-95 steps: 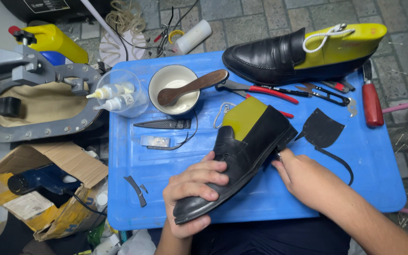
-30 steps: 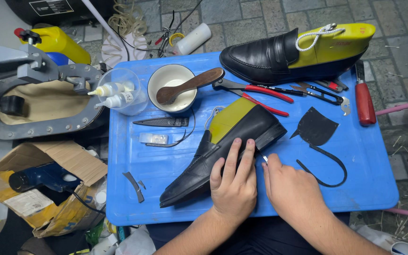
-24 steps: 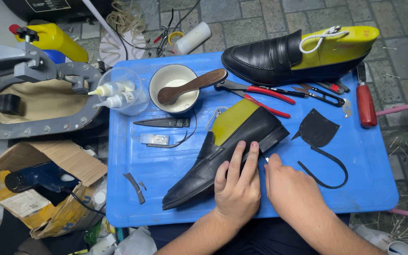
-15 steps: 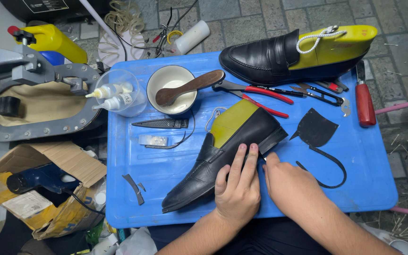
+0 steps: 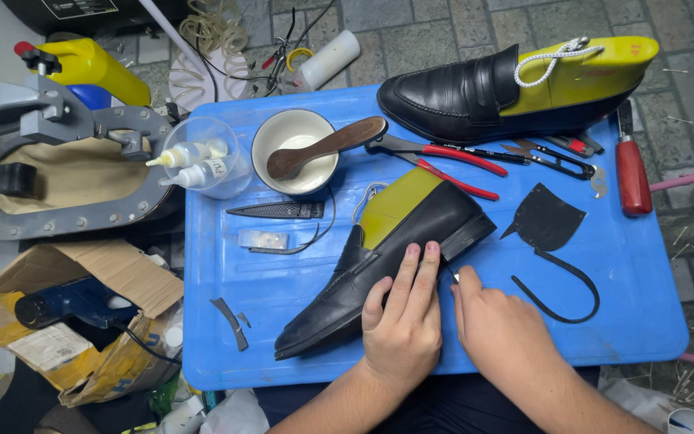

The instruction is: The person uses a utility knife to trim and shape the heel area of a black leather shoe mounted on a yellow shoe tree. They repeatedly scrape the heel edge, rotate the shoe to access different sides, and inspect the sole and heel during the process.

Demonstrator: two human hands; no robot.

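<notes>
From where I watch, a cardboard box [image 5: 82, 321] with a blue power tool [image 5: 66, 299] sits far left, beside the blue tray table [image 5: 267, 281]. On the tray I see a white bowl [image 5: 295, 149] with a wooden brush [image 5: 327, 147] across it, and red-handled pliers [image 5: 435, 161] just right of that. The black loafer [image 5: 379, 257] on its yellow last lies tilted across the tray's middle. My left hand [image 5: 402, 325] presses flat on its side, fingers together and extended. My right hand [image 5: 500, 325] sits just beside the heel, fingers curled around a small metal tool I cannot make out. A black leather scrap [image 5: 544, 219] lies further right.
</notes>
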